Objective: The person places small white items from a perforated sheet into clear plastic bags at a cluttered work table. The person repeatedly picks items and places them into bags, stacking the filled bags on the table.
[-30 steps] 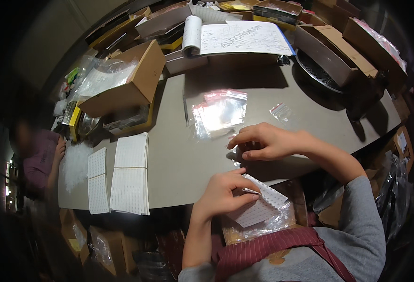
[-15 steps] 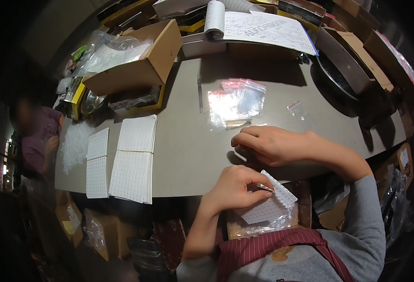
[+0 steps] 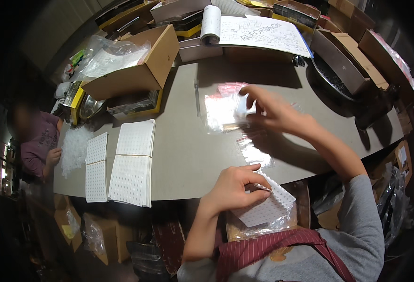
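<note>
My left hand (image 3: 242, 187) is closed near the table's front edge, pinching a white sheet of small printed marks (image 3: 258, 212) between thumb and fingers. The sheet is bent and hangs over a box in front of my apron. My right hand (image 3: 275, 110) is over a pile of clear zip bags (image 3: 218, 110) with red top edges. Its fingers are curved and apart, slightly blurred, and I see nothing held in them. A single clear zip bag (image 3: 254, 152) lies between my hands, close to the front edge.
Stacks of printed white sheets (image 3: 132, 160) lie at the left, beside a heap of small clear pieces (image 3: 75, 148). An open cardboard box (image 3: 162, 56) and a notepad (image 3: 263, 35) stand at the back. A dark round pan (image 3: 331, 82) sits right. Another person (image 3: 40, 138) is at far left.
My right hand has moved from near the front edge up to the bag pile, its fingers spreading. The bag between my hands has come into view. My left hand has stayed on its sheet.
</note>
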`<action>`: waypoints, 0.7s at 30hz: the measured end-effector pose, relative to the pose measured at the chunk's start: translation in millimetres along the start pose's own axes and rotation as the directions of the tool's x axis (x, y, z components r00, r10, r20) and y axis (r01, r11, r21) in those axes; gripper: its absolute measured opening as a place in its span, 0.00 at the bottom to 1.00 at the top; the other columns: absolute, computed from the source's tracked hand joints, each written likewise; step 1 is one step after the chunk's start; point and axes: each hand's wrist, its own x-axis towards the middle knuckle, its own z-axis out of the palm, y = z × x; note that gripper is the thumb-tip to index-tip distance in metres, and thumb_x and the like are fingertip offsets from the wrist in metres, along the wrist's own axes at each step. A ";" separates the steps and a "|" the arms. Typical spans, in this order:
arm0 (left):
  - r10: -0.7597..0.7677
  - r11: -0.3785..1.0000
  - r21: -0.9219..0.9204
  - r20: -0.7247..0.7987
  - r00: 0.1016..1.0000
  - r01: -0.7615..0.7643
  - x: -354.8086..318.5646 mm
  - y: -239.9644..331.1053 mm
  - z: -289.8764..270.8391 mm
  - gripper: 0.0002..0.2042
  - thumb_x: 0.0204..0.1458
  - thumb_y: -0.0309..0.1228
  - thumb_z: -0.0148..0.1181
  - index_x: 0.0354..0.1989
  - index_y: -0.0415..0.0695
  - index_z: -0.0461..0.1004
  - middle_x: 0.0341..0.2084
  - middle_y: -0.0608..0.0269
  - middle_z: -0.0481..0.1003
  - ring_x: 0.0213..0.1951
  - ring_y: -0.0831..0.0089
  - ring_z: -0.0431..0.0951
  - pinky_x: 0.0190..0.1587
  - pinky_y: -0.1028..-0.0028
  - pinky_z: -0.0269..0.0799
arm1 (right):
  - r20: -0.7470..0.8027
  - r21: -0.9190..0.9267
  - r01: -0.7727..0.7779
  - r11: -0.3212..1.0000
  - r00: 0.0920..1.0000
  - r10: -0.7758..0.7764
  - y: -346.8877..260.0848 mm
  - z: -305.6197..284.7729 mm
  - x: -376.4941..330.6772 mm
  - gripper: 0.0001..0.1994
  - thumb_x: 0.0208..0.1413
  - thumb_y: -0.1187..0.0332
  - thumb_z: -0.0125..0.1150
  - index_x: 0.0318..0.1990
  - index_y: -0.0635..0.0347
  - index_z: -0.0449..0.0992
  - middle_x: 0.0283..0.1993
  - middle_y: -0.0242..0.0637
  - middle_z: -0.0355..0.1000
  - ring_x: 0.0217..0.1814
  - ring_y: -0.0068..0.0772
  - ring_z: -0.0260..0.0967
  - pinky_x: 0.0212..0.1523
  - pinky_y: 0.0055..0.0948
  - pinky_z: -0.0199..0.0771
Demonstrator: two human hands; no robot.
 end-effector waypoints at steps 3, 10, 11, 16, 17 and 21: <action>-0.041 0.999 0.026 0.025 0.999 0.040 1.5 4.0 -1.6 0.09 0.46 0.37 0.74 0.34 0.48 0.87 0.36 0.60 0.85 0.54 0.49 0.80 0.54 0.61 0.75 | -0.242 -0.045 0.113 0.993 0.963 -0.120 47.3 3.8 12.5 0.25 0.54 0.82 0.62 0.60 0.61 0.67 0.46 0.41 0.74 0.44 0.34 0.75 0.46 0.32 0.75; 0.020 0.997 -0.074 -0.050 0.999 -0.023 0.9 7.1 0.2 0.06 0.48 0.32 0.70 0.32 0.46 0.86 0.21 0.55 0.78 0.25 0.60 0.76 0.65 0.60 0.72 | -0.193 -0.009 0.149 0.989 0.970 -0.148 53.6 8.8 -22.1 0.30 0.52 0.83 0.57 0.66 0.61 0.64 0.41 0.44 0.71 0.44 0.45 0.74 0.47 0.40 0.75; 0.031 0.995 -0.090 -0.062 0.998 -0.037 1.3 8.3 0.4 0.05 0.48 0.32 0.69 0.32 0.46 0.85 0.18 0.54 0.76 0.20 0.62 0.75 0.67 0.59 0.72 | -0.147 -0.007 0.068 0.998 0.987 -0.068 51.7 2.5 -28.8 0.33 0.50 0.83 0.58 0.68 0.60 0.62 0.40 0.43 0.71 0.43 0.44 0.73 0.48 0.39 0.76; 0.045 0.994 -0.095 -0.081 0.996 -0.053 1.0 10.5 0.7 0.05 0.48 0.31 0.70 0.32 0.46 0.85 0.18 0.55 0.76 0.19 0.63 0.74 0.67 0.58 0.71 | -0.133 0.084 0.075 0.994 0.989 -0.063 59.6 -13.7 -59.3 0.34 0.49 0.84 0.61 0.67 0.60 0.63 0.41 0.40 0.73 0.43 0.37 0.75 0.49 0.35 0.78; -0.006 0.996 -0.087 -0.038 0.999 0.003 1.0 11.2 -0.3 0.07 0.47 0.31 0.72 0.34 0.45 0.86 0.24 0.55 0.79 0.25 0.64 0.77 0.59 0.62 0.73 | -0.124 0.070 0.098 0.993 0.988 -0.089 61.6 -16.5 -65.7 0.34 0.50 0.84 0.61 0.67 0.60 0.63 0.41 0.40 0.73 0.43 0.36 0.75 0.49 0.35 0.78; -0.081 0.990 -0.108 0.044 0.996 0.086 1.1 9.8 -2.3 0.10 0.45 0.30 0.76 0.37 0.43 0.86 0.34 0.58 0.83 0.36 0.68 0.81 0.41 0.72 0.74 | -0.131 0.178 0.092 0.980 0.989 -0.069 55.5 -26.1 -78.9 0.31 0.52 0.83 0.61 0.66 0.62 0.63 0.40 0.39 0.75 0.43 0.32 0.77 0.48 0.33 0.77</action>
